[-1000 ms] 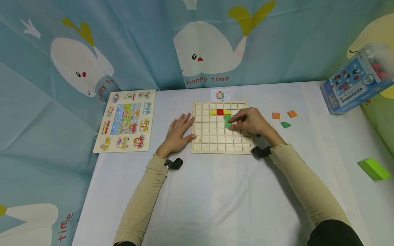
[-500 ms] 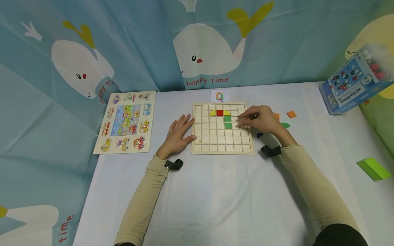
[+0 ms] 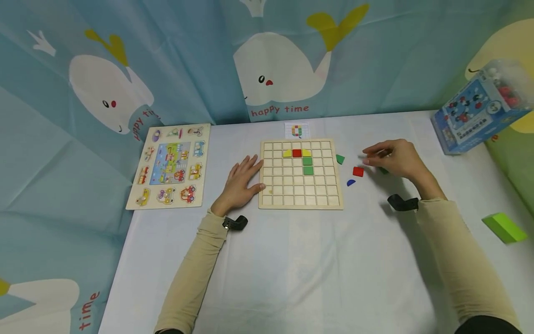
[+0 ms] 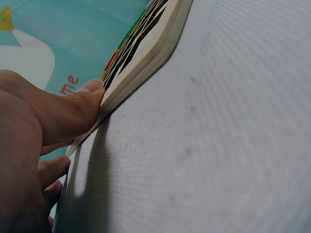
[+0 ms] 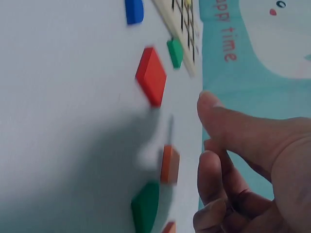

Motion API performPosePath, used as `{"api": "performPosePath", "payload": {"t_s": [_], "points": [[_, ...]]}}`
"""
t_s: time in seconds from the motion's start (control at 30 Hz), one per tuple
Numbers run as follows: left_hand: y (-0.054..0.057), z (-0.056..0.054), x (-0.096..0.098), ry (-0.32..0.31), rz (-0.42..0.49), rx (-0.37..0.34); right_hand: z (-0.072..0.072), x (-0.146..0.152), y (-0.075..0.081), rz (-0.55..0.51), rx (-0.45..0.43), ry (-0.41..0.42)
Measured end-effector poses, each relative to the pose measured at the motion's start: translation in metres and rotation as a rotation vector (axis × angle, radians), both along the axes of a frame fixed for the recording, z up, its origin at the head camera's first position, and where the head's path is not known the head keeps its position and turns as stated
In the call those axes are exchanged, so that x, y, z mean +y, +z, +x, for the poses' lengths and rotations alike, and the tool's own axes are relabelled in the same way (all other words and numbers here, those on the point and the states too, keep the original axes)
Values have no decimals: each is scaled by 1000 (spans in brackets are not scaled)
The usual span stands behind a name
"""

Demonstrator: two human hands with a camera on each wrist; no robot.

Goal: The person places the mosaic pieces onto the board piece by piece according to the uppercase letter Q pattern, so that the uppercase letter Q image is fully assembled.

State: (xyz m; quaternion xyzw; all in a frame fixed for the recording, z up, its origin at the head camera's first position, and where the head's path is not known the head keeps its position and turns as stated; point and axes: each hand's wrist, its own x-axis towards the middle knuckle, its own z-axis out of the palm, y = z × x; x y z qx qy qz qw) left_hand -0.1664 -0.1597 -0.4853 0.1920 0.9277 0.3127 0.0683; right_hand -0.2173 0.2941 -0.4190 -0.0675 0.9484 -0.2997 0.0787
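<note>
My left hand (image 3: 239,183) lies flat on the table with its fingers spread, thumb and fingertip touching the left edge of a wooden grid board (image 3: 296,202). On the board sit a red square (image 3: 296,153) between two yellow pieces (image 3: 287,153), and two green squares (image 3: 308,170) below the right one. Above the table at the right, my right hand (image 3: 396,157) hovers with fingers loosely bent and nothing visible between them. Beneath and beside it lie an orange tile (image 5: 170,164), a green rounded piece (image 5: 146,208) and a loose red square (image 3: 358,171).
A green piece (image 3: 340,159) and a blue half-circle (image 3: 351,183) lie by the board's right side. Behind the board is a pattern card (image 3: 297,131). A picture puzzle board (image 3: 164,201) lies left; a blue box (image 3: 479,111) and a green block (image 3: 505,228) are at right.
My right hand has let go of the lower green square, leaving it on the board, and moved right over the loose pieces. The left hand has stayed put.
</note>
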Motion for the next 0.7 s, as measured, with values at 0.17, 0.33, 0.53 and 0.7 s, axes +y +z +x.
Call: {"api": "performPosePath", "payload": {"t_s": [0.17, 0.33, 0.53, 0.7], "points": [[-2, 0, -2, 2, 6, 5, -2, 8, -2, 22, -6, -25], [-1, 1, -1, 5, 11, -2, -2, 9, -8, 55, 24, -32], [2, 1, 0, 0, 23, -17, -2, 8, -14, 87, 22, -54], [3, 1, 0, 4, 15, -26, -2, 7, -16, 80, 16, -60]]}}
